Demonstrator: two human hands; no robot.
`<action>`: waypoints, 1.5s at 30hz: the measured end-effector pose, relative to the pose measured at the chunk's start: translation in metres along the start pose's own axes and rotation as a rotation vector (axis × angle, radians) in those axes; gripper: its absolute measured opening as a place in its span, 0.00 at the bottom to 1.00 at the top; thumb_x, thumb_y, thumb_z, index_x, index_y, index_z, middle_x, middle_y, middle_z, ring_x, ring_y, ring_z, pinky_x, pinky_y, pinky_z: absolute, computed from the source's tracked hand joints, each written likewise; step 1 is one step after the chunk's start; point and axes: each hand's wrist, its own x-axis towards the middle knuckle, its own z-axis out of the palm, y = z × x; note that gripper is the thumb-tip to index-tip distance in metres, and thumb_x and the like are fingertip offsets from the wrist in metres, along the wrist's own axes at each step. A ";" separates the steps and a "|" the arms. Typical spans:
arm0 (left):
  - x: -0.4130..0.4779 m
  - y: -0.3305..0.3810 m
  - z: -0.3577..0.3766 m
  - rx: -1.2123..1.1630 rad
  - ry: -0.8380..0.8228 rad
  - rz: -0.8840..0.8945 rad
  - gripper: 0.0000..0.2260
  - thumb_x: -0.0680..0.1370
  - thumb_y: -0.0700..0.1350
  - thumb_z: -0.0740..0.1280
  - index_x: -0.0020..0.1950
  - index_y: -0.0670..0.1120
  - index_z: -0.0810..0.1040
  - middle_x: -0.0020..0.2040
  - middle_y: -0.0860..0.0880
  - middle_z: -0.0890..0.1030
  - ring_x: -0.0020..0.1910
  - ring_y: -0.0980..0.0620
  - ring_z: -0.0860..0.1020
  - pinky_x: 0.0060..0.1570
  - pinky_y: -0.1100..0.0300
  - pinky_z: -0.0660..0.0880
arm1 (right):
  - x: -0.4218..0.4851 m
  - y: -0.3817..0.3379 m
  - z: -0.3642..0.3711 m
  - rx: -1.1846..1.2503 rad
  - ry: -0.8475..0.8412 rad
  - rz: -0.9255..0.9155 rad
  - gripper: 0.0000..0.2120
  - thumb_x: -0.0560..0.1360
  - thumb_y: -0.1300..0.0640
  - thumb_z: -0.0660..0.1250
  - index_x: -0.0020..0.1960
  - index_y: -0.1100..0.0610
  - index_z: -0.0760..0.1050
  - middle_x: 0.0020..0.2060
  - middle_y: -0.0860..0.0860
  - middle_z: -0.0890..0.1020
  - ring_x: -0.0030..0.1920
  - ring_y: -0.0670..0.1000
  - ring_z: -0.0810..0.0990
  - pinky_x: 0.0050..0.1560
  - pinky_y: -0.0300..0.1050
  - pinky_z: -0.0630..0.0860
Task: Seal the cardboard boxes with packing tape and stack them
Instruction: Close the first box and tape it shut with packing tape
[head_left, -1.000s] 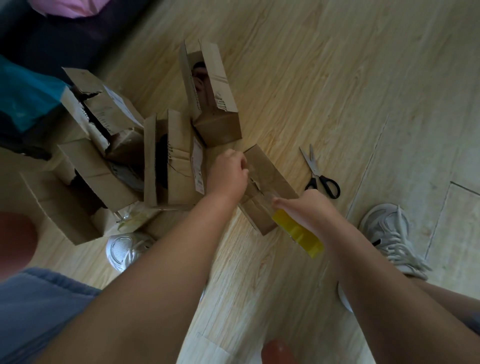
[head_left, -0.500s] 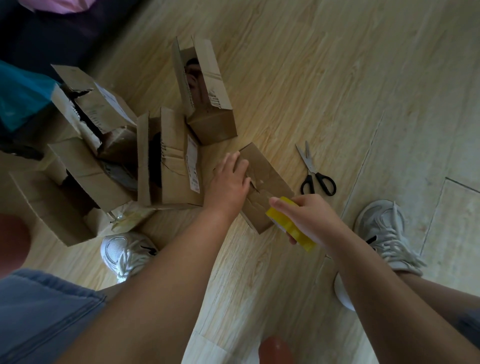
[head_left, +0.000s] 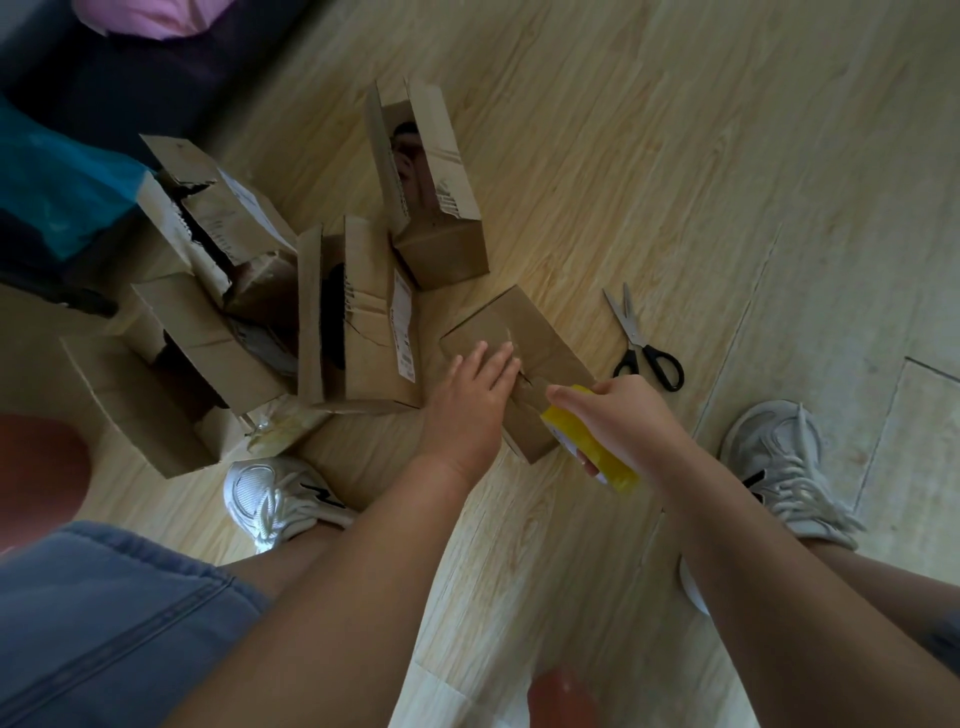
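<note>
left hand (head_left: 475, 400) uncurled, fingers (head_left: 500, 364) now flat on small box (head_left: 519, 322); right hand (head_left: 628, 415) grips tape roll (head_left: 566, 427) alongside.

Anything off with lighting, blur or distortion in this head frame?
Head view: dim at left over the open cardboard boxes, brighter on the wooden floor at right; wide-angle lens bows the planks; left hand, right hand and yellow tape roll read sharp; reddish blobs at left and bottom edges are defocused.
</note>
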 end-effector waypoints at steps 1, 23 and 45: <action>0.000 0.002 0.001 0.028 -0.020 -0.005 0.28 0.82 0.35 0.51 0.81 0.47 0.48 0.82 0.50 0.48 0.80 0.47 0.45 0.77 0.52 0.41 | 0.000 0.000 0.000 0.002 -0.003 0.000 0.19 0.77 0.45 0.70 0.40 0.60 0.78 0.23 0.53 0.79 0.22 0.52 0.79 0.26 0.41 0.75; 0.017 -0.004 -0.013 -0.020 -0.023 0.010 0.25 0.83 0.38 0.54 0.80 0.49 0.59 0.81 0.52 0.56 0.79 0.50 0.53 0.74 0.54 0.50 | 0.001 -0.003 0.000 -0.020 0.002 0.017 0.19 0.76 0.45 0.70 0.41 0.62 0.78 0.23 0.54 0.81 0.25 0.54 0.80 0.37 0.51 0.82; 0.050 -0.025 -0.026 -0.128 -0.057 -0.212 0.25 0.85 0.43 0.54 0.81 0.50 0.51 0.81 0.49 0.53 0.79 0.48 0.54 0.76 0.51 0.55 | 0.005 0.003 0.003 -0.029 0.033 -0.018 0.21 0.76 0.43 0.70 0.44 0.63 0.80 0.26 0.55 0.80 0.23 0.52 0.80 0.32 0.46 0.78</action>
